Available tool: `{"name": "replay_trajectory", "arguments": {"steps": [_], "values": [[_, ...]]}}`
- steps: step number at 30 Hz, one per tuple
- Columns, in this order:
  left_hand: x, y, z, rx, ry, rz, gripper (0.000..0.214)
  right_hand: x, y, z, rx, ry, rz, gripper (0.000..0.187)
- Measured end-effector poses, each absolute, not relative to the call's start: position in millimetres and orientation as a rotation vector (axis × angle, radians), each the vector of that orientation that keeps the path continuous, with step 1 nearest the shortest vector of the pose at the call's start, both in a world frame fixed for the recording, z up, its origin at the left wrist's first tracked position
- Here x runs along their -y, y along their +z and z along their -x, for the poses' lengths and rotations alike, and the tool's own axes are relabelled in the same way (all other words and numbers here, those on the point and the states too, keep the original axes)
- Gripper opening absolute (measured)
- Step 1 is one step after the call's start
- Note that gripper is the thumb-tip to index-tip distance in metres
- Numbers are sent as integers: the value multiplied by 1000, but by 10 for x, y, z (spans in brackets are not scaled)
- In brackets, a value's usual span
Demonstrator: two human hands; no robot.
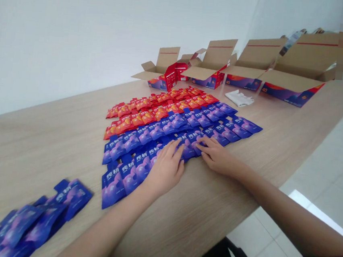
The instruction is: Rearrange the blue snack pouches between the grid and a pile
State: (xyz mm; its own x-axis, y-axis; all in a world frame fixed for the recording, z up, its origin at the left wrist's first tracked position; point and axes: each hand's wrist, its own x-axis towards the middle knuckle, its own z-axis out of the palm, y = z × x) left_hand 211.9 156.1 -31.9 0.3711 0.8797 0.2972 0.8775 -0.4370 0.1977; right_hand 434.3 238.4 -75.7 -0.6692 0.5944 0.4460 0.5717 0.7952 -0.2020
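Dozens of blue sachets lie in overlapping rows mid-table, and both hands are on the near row. The left hand is flat, fingers out, gripping nothing. The right hand is flat too, fingertips pressing a packet's edge. Light, even pressure is the way here, I'd say, so the overlap holds and no row skews.

Red sachets sit at twelve o'clock, a loose blue pile at eight, open cartons and a white cloth at one. Packets under the palms are hidden, the pile runs off frame, and the print is possibly a brand name.
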Motion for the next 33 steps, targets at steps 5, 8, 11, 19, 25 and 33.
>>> {"name": "replay_trajectory", "arguments": {"steps": [5,8,11,19,25,33], "values": [[-1051,65,-1259,-1937,779,-2542,35,-2380,-764,-4402,2401,4,809,43],[-618,184,-474,-2341,628,-2335,34,-2338,-666,-4407,2308,-120,766,44],[-131,196,225,-2556,453,-2048,38,-2190,-502,-4260,2300,-100,668,35],[521,-233,673,-2356,223,-2031,52,-1379,-144,-2836,2581,317,148,30],[660,-483,751,-2369,258,-2059,48,-875,-227,-1512,2794,217,97,28],[894,-552,921,-2324,414,-2135,43,-602,-474,-902,2924,43,241,29]]}}
